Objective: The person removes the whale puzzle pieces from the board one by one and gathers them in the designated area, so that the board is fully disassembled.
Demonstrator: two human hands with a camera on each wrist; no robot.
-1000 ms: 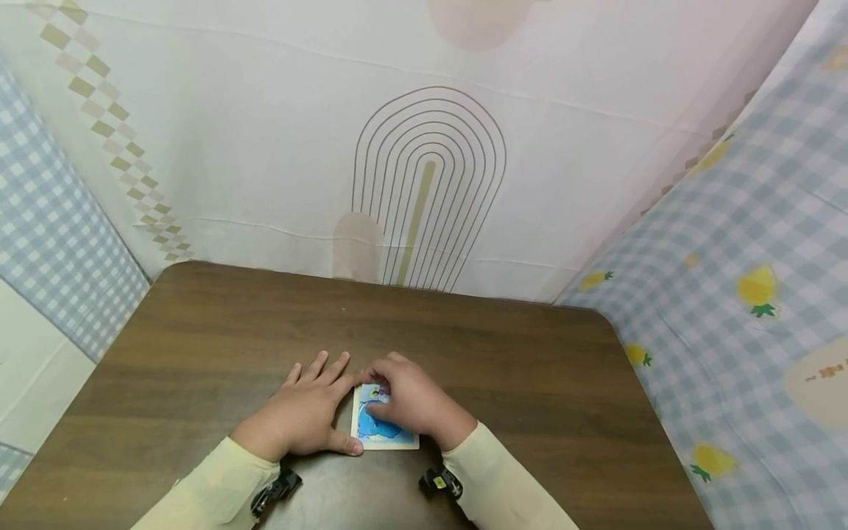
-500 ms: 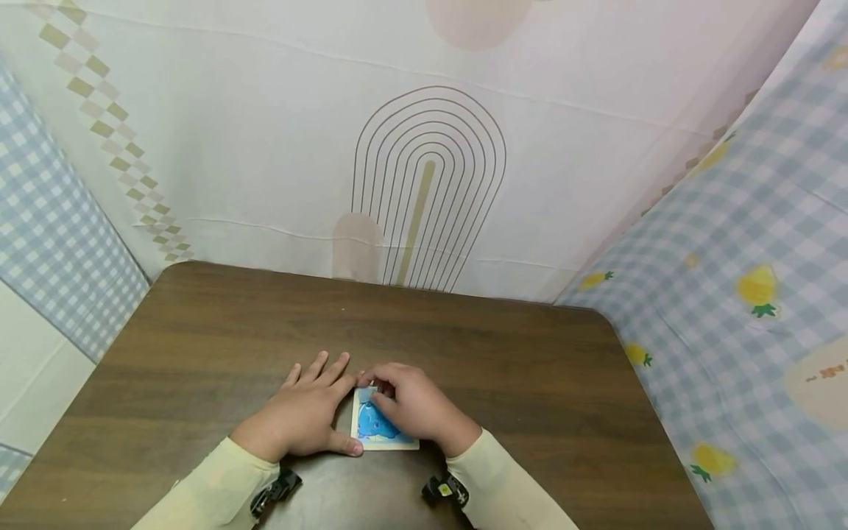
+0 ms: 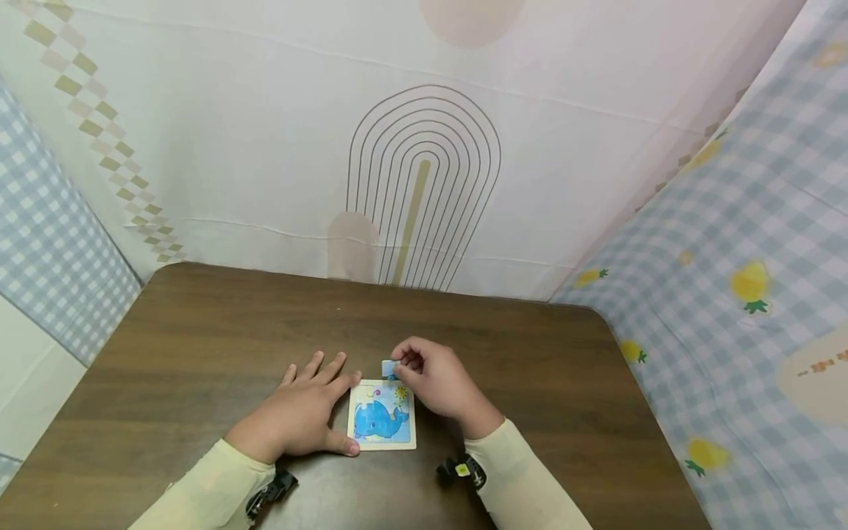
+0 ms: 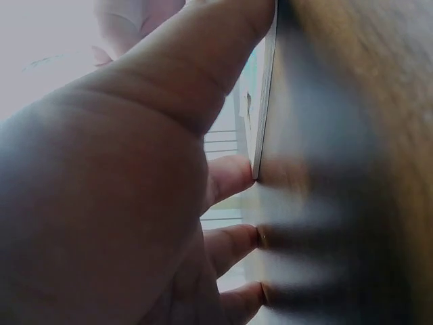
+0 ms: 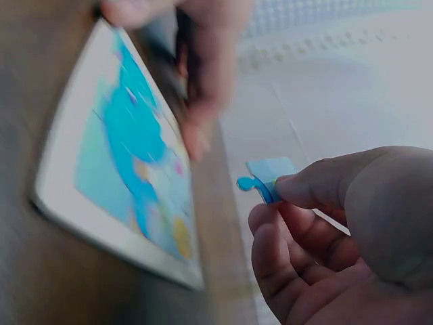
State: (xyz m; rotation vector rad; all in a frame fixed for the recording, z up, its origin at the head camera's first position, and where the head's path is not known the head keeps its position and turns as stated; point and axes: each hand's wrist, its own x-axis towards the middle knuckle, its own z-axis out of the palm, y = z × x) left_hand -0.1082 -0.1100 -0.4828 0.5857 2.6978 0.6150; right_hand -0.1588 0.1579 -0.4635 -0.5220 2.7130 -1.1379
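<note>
A square jigsaw puzzle with a pale frame [image 3: 391, 447] and a blue whale picture [image 3: 382, 423] lies on the table between my hands. My left hand [image 3: 294, 418] rests with fingers spread; its thumb and index fingertip are right at the puzzle's left edge. Above the far edge of the frame, my right hand [image 3: 437, 379] pinches a small light-blue jigsaw piece [image 5: 274, 170] between thumb and fingers. The piece has a rounded knob and a darker blue corner, seen in the right wrist view. In the left wrist view, the thumb hides much of the puzzle.
The brown wooden table [image 3: 530, 383] has rounded far corners. A white patterned cloth [image 3: 265, 147] hangs behind it, and checked cloths [image 3: 702, 331] hang at the sides. Black wrist cameras [image 3: 461, 470] sit on both sleeves.
My right hand has lifted a jigsaw piece off the puzzle and moved it up and right past the far edge, uncovering more of the picture. The left hand stays in place.
</note>
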